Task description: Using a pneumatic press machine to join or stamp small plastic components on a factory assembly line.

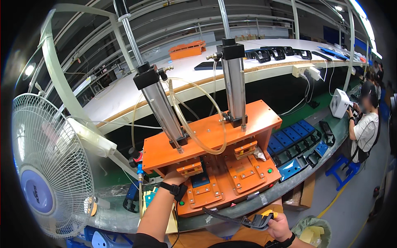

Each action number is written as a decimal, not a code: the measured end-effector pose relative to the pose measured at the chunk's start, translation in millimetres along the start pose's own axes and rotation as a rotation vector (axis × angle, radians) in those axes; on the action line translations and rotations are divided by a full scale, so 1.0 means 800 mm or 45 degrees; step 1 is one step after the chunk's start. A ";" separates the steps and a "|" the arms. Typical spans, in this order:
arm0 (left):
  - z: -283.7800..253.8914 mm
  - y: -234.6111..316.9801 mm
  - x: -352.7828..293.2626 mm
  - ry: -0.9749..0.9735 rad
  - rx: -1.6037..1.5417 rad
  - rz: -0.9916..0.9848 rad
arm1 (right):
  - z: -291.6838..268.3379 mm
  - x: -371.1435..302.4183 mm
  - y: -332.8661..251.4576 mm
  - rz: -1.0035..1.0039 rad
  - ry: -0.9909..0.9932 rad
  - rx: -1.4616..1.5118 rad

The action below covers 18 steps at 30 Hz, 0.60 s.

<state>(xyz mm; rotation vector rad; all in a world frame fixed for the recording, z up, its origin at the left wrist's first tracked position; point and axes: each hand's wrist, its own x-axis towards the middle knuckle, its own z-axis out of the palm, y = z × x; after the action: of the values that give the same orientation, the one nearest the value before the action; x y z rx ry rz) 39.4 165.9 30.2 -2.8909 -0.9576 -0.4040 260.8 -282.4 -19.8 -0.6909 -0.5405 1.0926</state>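
The left hand (175, 178) is reached into the left bay of the orange press fixture (215, 140), under its top plate; the fingers are hidden there, so their grip cannot be told. A blue and black part (201, 178) is seated in that bay, just beside the hand. The right hand (278, 225) is closed around a long black plastic part (231, 218), held off the near edge of the workbench (264, 197). A white fan (45, 165) is stood at the bench's left end
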 end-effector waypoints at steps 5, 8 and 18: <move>0.001 0.002 0.005 0.053 0.208 0.064 | 0.015 -0.004 0.005 -0.012 -0.018 0.018; -0.007 0.004 -0.002 -0.038 -0.022 -0.055 | 0.026 -0.006 0.008 0.008 -0.017 -0.014; -0.152 0.082 -0.240 -0.060 -1.112 -0.237 | 0.078 0.025 0.003 -0.095 -0.603 -0.731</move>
<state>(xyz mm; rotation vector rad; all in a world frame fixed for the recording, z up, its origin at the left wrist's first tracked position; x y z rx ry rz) -96.9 -15.8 96.6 -3.5674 -1.3235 -0.9871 222.7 -248.6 21.4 -0.8987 -1.3093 1.0364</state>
